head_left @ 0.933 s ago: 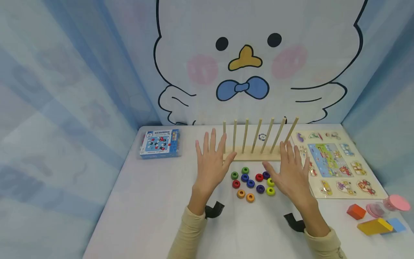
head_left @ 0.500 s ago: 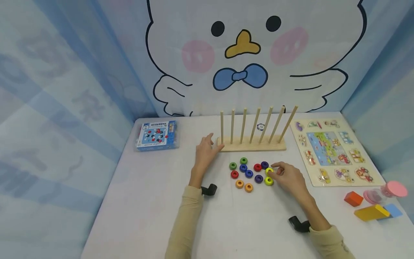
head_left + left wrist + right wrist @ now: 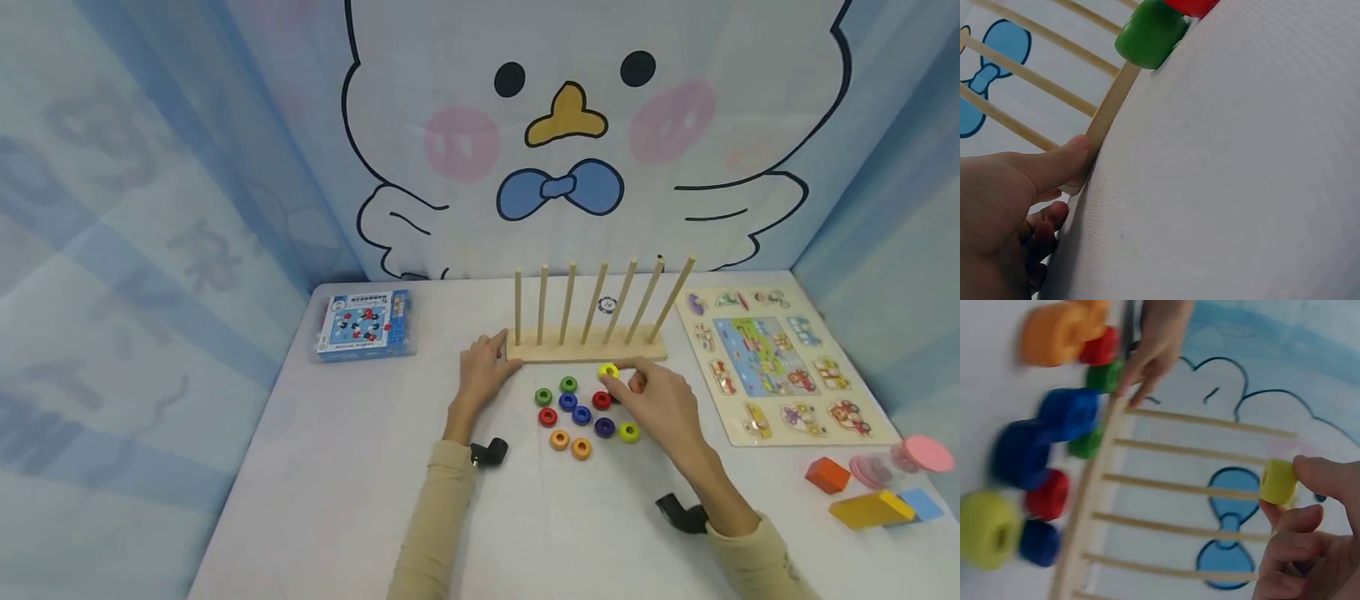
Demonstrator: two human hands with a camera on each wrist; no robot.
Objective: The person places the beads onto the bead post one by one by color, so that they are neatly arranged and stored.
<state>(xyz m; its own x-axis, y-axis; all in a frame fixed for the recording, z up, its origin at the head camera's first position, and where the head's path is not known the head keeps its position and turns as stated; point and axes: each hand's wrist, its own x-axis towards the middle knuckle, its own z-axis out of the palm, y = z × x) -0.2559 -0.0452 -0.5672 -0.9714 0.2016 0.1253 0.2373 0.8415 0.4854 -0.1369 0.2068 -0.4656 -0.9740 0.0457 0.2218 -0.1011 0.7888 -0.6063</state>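
**Right hand (image 3: 663,404) pinching a yellow bead (image 3: 1279,481), left hand (image 3: 482,371) gripping the end of a peg rack (image 3: 570,353)**

Nearest, two beige sleeves (image 3: 431,517) are showing above a white table (image 3: 337,467). Toward the right edge, a yellow block (image 3: 866,511) is lying beside a blue block (image 3: 921,504), with an orange-red block (image 3: 828,475) and a pink-ended clear container (image 3: 926,454) just beyond.

In the middle, loose beads are resting in a scattered group: two orange beads (image 3: 581,450) in front, then another yellow one, with dark purple, blue, red and green ones around and behind.

Just past them, the right hand is holding its yellow bead off the table, in front of the rack; thumb and finger are closing on the bead's sides and the other fingers are curling.

The left hand is clasping the rack's left end, thumb pressing on the front of the base and a finger lying behind. Seven wooden pegs (image 3: 567,304) are rising from the base.

Right of the rack, a puzzle board (image 3: 761,425) is lying flat; well to the left, a boxed set (image 3: 365,327) is lying. Behind everything, a cartoon-printed curtain (image 3: 562,242) is hanging.
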